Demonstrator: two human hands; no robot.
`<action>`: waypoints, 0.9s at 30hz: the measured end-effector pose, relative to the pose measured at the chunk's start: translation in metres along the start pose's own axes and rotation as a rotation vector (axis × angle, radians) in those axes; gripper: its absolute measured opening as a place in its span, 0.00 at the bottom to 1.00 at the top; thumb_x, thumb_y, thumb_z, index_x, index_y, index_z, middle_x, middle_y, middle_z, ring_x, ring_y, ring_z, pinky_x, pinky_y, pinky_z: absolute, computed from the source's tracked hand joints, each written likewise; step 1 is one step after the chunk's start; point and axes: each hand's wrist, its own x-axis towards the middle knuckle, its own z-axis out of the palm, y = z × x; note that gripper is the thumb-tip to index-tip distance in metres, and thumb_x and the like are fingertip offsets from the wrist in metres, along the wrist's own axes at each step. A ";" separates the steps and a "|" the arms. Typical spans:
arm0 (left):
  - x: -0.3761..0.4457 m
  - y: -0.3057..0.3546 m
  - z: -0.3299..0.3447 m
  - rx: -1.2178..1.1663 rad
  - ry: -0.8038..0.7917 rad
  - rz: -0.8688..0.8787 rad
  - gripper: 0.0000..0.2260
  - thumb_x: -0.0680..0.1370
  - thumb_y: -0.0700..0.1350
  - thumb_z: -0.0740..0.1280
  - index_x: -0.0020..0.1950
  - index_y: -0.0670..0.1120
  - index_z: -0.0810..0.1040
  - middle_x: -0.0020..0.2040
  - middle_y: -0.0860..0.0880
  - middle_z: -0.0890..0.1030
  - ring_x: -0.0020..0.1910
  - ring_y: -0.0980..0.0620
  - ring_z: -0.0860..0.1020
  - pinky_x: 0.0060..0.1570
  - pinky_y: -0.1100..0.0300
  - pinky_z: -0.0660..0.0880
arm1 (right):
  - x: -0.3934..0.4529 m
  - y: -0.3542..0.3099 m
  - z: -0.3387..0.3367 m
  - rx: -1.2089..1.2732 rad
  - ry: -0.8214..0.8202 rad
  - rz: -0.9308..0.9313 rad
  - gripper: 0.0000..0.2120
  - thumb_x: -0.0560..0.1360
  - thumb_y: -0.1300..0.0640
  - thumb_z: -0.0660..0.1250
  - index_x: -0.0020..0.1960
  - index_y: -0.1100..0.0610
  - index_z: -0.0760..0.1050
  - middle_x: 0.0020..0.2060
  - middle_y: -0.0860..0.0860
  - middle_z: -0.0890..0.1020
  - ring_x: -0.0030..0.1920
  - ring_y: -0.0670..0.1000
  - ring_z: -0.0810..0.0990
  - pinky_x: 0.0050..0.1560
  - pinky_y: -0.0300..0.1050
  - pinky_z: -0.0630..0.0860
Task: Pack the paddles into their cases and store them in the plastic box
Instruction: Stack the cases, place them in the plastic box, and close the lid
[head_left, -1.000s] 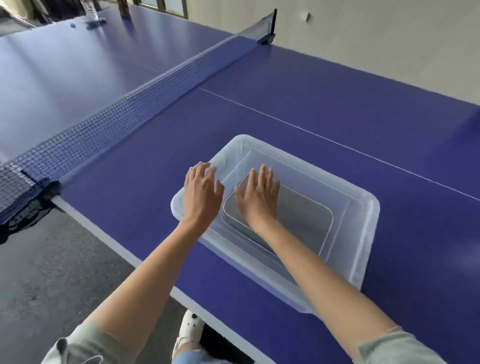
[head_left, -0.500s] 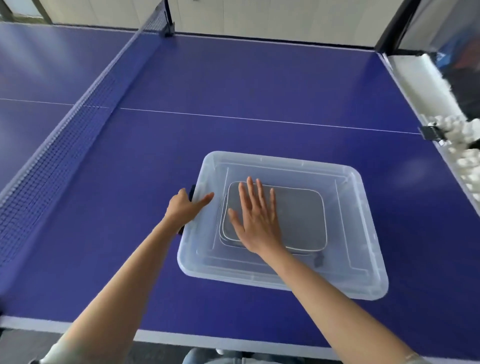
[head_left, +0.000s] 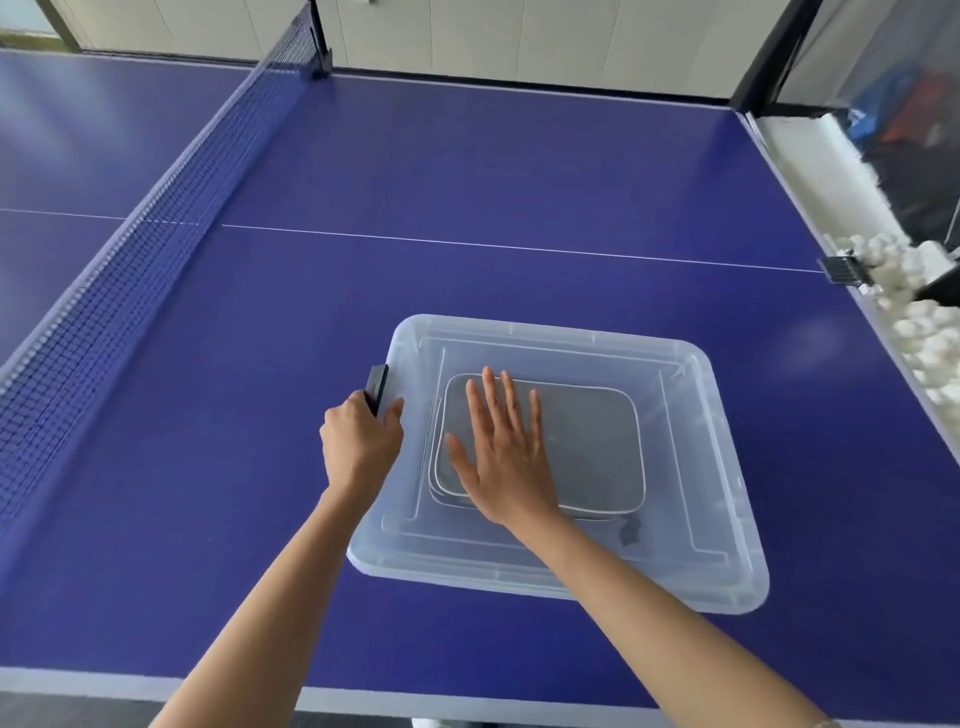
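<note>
Paddle cases (head_left: 582, 447), grey with pale piping, lie flat inside the plastic box (head_left: 727, 467); a second outline under the top one suggests two stacked, though I cannot tell for sure, and the paddles themselves are not visible. Head view, the only one: the box carries a clear lid, seated on its rim, and it sits on the blue bench (head_left: 519, 182) near the front edge. Right hand (head_left: 506, 462) lies flat on the lid over the cases, fingers straight and spread, pressing down, grasping nothing. Left hand (head_left: 361, 449) has changed in the last half second: then its fingers were loose against the box's left side, now they are clenched around the dark latch (head_left: 376, 387) on that side. Judgement: packing is done and the step in hand is clipping the lid shut; the right hand steadies while the left works the latch. A small dark piece (head_left: 629, 532) shows near the box's front right, perhaps a zip pull; too small to name. Whether the right side has its own latch is not visible. Edges and room: net (head_left: 156, 249) runs well apart on the left; the bench's right edge has a white trough of balls (head_left: 924, 343), also well apart. Open bench lies beyond and to both sides, less at the front, so pushing the box away is the safer direction.
</note>
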 end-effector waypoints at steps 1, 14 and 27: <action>-0.002 0.001 0.001 0.001 0.019 -0.002 0.14 0.77 0.48 0.65 0.40 0.39 0.70 0.29 0.49 0.68 0.28 0.51 0.66 0.28 0.58 0.59 | 0.000 0.000 0.000 -0.002 -0.005 0.001 0.33 0.78 0.38 0.38 0.77 0.54 0.41 0.77 0.52 0.43 0.76 0.53 0.38 0.75 0.60 0.40; -0.006 0.011 0.005 0.213 0.088 0.009 0.12 0.78 0.47 0.64 0.42 0.38 0.74 0.33 0.45 0.73 0.33 0.44 0.71 0.34 0.55 0.68 | 0.000 0.000 0.001 -0.021 -0.022 0.001 0.33 0.77 0.38 0.35 0.77 0.55 0.40 0.77 0.53 0.41 0.76 0.54 0.37 0.75 0.60 0.38; -0.018 0.032 0.023 0.572 -0.040 0.009 0.29 0.80 0.52 0.59 0.72 0.34 0.54 0.64 0.38 0.70 0.62 0.41 0.72 0.53 0.52 0.71 | 0.000 -0.002 0.000 0.025 0.022 0.007 0.34 0.78 0.37 0.35 0.77 0.56 0.48 0.77 0.55 0.48 0.77 0.57 0.44 0.74 0.60 0.42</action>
